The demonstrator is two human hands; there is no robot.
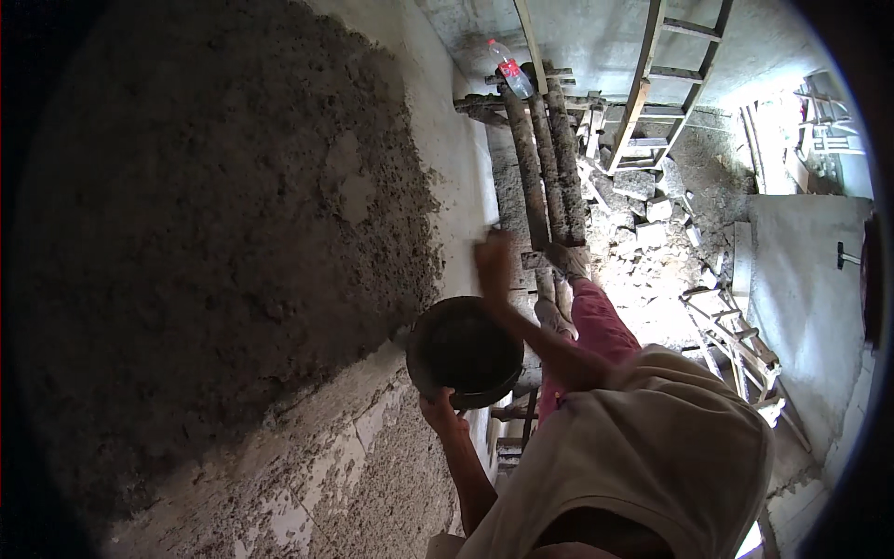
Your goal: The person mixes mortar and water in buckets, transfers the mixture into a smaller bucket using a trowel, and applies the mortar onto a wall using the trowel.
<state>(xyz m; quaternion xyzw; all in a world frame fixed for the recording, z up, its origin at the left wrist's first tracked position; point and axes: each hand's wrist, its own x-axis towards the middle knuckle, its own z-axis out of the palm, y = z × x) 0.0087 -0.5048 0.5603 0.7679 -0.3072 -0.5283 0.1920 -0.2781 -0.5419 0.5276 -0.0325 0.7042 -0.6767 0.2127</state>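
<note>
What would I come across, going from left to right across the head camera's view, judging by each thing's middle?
Rough dark wall patch → dark round bucket → wooden logs → wooden ladder → hammer.

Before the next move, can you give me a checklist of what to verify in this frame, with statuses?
1. Left hand gripping the bucket at its near edge: ok.
2. Bucket contents: cannot tell, the inside is too dark.
3. What the right hand holds, if anything: cannot tell, it is blurred.
4. Bottle clear of the shoes: ok, it lies toward the far end of the poles.
5. Ground beside the poles free of rubble: not ok, pieces are scattered there.
</note>
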